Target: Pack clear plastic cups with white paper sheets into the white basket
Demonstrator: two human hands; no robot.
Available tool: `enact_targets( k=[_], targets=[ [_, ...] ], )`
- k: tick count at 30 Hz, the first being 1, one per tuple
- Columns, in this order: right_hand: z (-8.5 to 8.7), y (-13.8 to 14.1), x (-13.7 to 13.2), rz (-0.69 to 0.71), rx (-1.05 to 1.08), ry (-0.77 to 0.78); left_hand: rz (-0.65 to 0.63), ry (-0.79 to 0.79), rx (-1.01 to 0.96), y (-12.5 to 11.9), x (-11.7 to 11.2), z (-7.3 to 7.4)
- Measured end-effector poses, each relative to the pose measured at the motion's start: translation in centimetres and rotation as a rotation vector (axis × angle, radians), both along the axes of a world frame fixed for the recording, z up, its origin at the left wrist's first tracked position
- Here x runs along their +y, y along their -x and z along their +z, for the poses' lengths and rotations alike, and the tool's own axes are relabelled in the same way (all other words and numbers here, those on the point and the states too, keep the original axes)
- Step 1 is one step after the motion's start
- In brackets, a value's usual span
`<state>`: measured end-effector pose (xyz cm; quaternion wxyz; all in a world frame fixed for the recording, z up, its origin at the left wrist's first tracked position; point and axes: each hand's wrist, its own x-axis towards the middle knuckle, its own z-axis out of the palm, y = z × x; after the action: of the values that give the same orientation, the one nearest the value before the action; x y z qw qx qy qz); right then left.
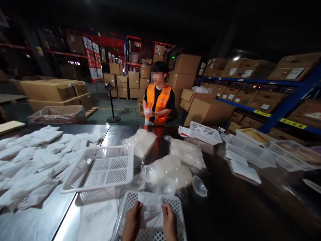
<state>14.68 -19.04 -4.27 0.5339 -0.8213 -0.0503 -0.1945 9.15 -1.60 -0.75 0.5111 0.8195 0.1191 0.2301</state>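
My left hand (pixel 132 222) and my right hand (pixel 169 221) both grip a small white packet (pixel 150 206) at the bottom of the view, left hand on its left edge, right hand on its right edge. The packet is held over a white perforated plastic basket (pixel 179 217) on the dark metal table (pixel 238 207). Just beyond the basket lie clear plastic bags of translucent round lids (pixel 167 170).
A second white basket (pixel 100 169) sits tilted at the left, beside a spread of white packets (pixel 35 164). More baskets and trays (pixel 253 150) stand at the right. A person in an orange vest (pixel 158 100) stands across the table. Cardboard boxes and blue racks surround.
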Motion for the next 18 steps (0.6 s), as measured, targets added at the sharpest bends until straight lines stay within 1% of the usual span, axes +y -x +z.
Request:
enact_targets(
  k=[4, 8, 10, 13, 15, 18],
  targets=[
    [0.1, -0.3, -0.5, 0.002, 0.032, 0.002, -0.133, 0.040, 0.002, 0.6, 0.7, 0.2],
    [0.2, -0.2, -0.8, -0.001, 0.090, 0.003, -0.203, 0.100, 0.004, 1.8, 1.2, 0.3],
    [0.2, 0.1, -0.8, 0.001, 0.116, 0.006, -0.163, 0.140, 0.017, 2.1, 1.0, 0.5],
    [0.3, 0.5, -0.7, -0.002, 0.143, 0.012, -0.012, 0.171, 0.046, 1.9, 0.5, 0.6],
    [0.2, 0.7, -0.6, -0.008, 0.154, 0.020, 0.063, 0.167, 0.067, 1.6, 0.1, 0.3],
    [0.2, 0.8, -0.4, -0.025, 0.161, 0.037, 0.128, 0.164, 0.091, 1.1, -0.1, -0.5]
  ],
)
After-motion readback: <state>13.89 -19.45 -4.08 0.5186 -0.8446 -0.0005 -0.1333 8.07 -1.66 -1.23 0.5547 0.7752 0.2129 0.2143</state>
